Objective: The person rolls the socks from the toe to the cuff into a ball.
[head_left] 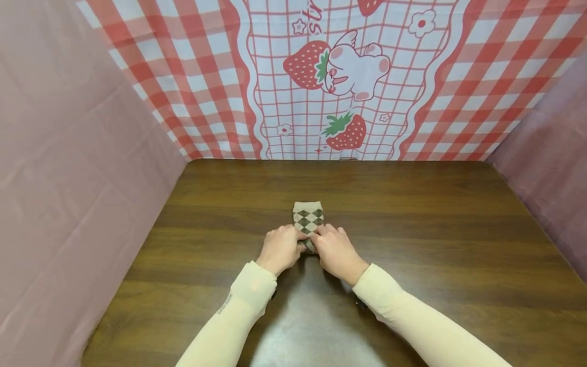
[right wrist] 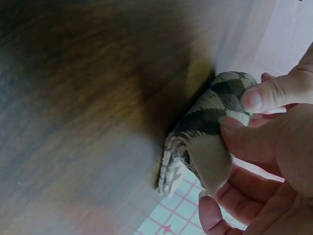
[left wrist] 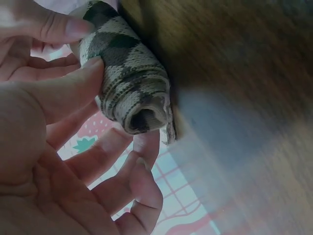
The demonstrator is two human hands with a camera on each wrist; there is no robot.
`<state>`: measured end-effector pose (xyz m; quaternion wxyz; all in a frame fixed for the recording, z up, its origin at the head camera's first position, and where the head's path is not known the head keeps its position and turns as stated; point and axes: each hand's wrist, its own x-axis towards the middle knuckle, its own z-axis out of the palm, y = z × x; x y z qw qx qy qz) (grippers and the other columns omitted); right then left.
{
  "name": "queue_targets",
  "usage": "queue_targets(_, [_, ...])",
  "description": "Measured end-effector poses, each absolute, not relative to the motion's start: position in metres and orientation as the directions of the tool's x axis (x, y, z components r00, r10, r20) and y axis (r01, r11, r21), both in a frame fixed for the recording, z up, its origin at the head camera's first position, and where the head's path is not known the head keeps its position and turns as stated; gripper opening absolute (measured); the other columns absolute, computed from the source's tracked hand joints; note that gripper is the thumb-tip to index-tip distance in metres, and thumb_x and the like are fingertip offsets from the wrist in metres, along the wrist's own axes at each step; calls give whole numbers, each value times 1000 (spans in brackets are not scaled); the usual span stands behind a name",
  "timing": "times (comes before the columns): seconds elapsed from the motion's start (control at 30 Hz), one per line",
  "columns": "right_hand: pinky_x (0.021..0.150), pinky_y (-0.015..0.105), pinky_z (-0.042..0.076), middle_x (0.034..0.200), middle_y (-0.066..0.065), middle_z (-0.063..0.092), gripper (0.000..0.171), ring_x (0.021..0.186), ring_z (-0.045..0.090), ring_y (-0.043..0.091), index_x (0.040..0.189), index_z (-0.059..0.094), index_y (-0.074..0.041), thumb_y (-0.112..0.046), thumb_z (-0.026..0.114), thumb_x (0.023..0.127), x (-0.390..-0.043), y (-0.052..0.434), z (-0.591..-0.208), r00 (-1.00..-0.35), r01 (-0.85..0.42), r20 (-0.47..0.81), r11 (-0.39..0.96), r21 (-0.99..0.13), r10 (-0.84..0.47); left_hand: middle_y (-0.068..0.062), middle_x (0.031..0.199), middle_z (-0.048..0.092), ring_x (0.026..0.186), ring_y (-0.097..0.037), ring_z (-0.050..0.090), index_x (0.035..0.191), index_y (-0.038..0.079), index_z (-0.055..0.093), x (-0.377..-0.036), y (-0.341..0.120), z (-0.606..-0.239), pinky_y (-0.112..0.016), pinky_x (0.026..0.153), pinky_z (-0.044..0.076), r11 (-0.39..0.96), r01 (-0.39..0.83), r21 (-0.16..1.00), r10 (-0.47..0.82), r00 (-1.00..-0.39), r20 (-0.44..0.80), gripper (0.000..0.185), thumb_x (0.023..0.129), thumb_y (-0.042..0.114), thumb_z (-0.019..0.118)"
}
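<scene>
An argyle sock (head_left: pixel 308 214), cream with dark green diamonds, lies near the middle of the table with its plain cream end pointing away. Its near part is rolled into a tight coil, whose open spiral end shows in the left wrist view on the sock (left wrist: pixel 122 54). My left hand (head_left: pixel 282 248) grips the left side of the roll between thumb and fingers. From the right side, my right hand (head_left: pixel 337 250) pinches the same roll. In the right wrist view, a plain beige patch shows beside the right thumb on the sock (right wrist: pixel 211 159), and flat layers stick out below the coil.
The brown wooden table (head_left: pixel 412 214) stretches widely around the hands. Behind it hangs a red-and-white checked cloth (head_left: pixel 202 76) with strawberry prints. Pinkish cloth walls (head_left: pixel 91 168) close in the left and right sides.
</scene>
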<state>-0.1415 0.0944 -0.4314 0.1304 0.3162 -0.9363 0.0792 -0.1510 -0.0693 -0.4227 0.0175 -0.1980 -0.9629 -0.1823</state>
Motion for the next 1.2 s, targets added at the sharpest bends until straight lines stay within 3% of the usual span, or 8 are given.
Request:
queue_targets(0.23, [63, 43, 42, 91, 12, 62, 26, 80, 58, 30, 94, 70, -3, 0, 78, 69, -144, 91, -432, -782, -600, 230, 799, -28, -579, -8, 100, 70, 88, -31, 66, 108, 17, 78, -146, -69, -423, -49, 71, 51, 885, 384, 264, 351, -922, 166, 25, 83, 23, 79])
queue_targets(0.5, [64, 44, 42, 92, 12, 62, 20, 80, 58, 29, 95, 72, -5, -2, 75, 76, -148, 92, -432, -801, -582, 176, 813, -9, -572, -7, 114, 64, 93, -30, 59, 111, 18, 74, -142, -61, -425, -49, 74, 42, 916, 363, 171, 326, -922, 209, 37, 76, 23, 83])
queue_targets(0.77, [63, 44, 42, 90, 11, 63, 23, 79, 58, 30, 94, 72, -6, 0, 75, 71, -146, 93, -432, -803, -580, 183, 814, -24, -567, -5, 95, 68, 77, -28, 67, 94, 18, 77, -140, -61, -430, -46, 64, 46, 907, 384, 171, 334, -906, 260, 20, 76, 16, 83])
queue_targets(1.2, [65, 43, 39, 89, 10, 65, 31, 79, 59, 28, 96, 70, -6, 5, 73, 67, -148, 96, -430, -785, -595, 240, 802, -39, -571, -4, 91, 70, 82, -26, 70, 96, 18, 79, -146, -62, -425, -47, 65, 50, 903, 360, 233, 304, -921, 245, 19, 79, 11, 80])
